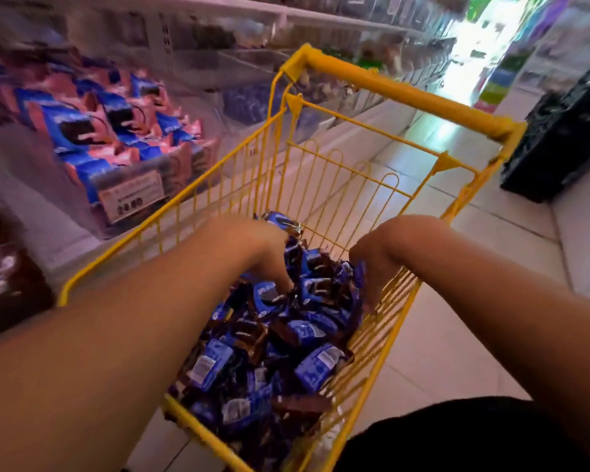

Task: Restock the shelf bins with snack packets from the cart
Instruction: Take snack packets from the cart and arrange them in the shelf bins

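You're nowhere near done with this one, going by what's left in the cart [324, 158]. The yellow wire basket has a deep heap of blue and brown snack packets [273, 349] piled against its near end, so most of the load hasn't made it to the shelves yet.

Your left hand [269, 253] is dug down into the pile with the fingers buried between packets. It looks like it's closing round a bunch, and one blue packet sticks up just above the knuckles, but I honestly can't tell whether you've got a proper grip or are only scooping. Your right hand [372, 267] is down along the cart's right wall, fingers pointing into the heap and curled a bit at the edge of the packets; same deal, the fingertips are hidden so I can't call it gripping or loose.

Over on your left the shelf bin [130, 185] with the price tag [132, 195] on its front already holds a good stack of blue and pink packets (different wrapper colour from the brown-ended ones in the cart, as far as the blur lets me judge). The bins further along the aisle are too smeared to read how full they are.

So my guess: you're mid-grab, with plenty of handfuls still to go
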